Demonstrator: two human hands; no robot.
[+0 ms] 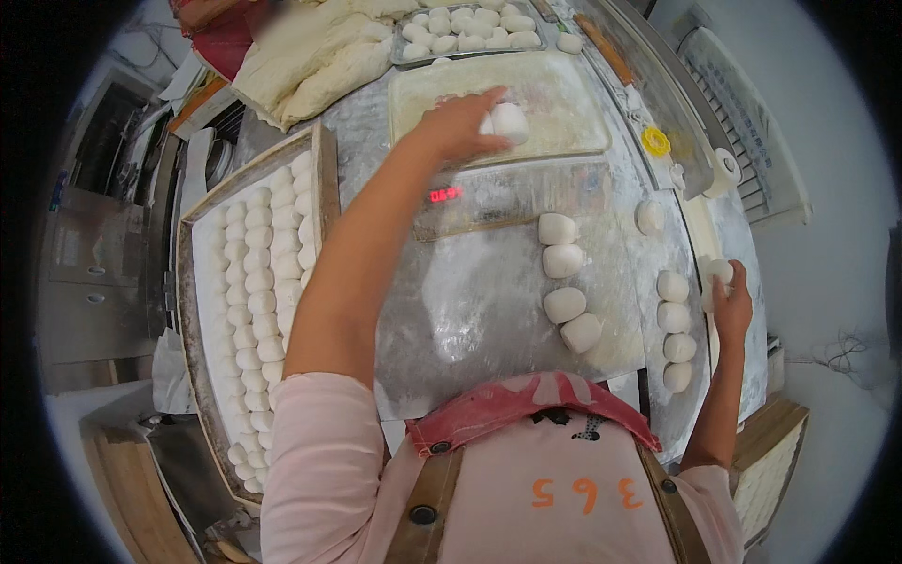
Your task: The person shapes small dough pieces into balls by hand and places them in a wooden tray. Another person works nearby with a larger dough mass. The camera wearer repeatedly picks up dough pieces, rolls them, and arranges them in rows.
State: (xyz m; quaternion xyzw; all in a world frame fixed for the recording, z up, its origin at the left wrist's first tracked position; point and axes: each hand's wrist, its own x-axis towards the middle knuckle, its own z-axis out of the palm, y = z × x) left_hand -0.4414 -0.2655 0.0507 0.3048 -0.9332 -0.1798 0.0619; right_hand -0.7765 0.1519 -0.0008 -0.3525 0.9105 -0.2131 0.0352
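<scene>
My left hand [458, 125] is over the floury platform [564, 134] of an electronic scale, its thumb and fingers around white dough pieces [511, 124]. Red digits glow on the scale's front panel [521, 194]. Far to the right, my right hand [733, 304] grips a dough piece [719, 270] above a narrow pale belt [697, 218]. Four more lie between the hands on the floured metal table [479, 331], one of them a rounded dough piece [564, 305]. Beside the right forearm runs a short row of dough pieces [674, 318].
At left, a wooden-framed tray [325, 176] holds many rows of dough pieces. A metal tray [471, 56] of dough pieces and a large dough mass [324, 63] lie beyond the scale. Another person's red clothing [222, 42] shows at upper left. A rolling pin [604, 49] rests upper right.
</scene>
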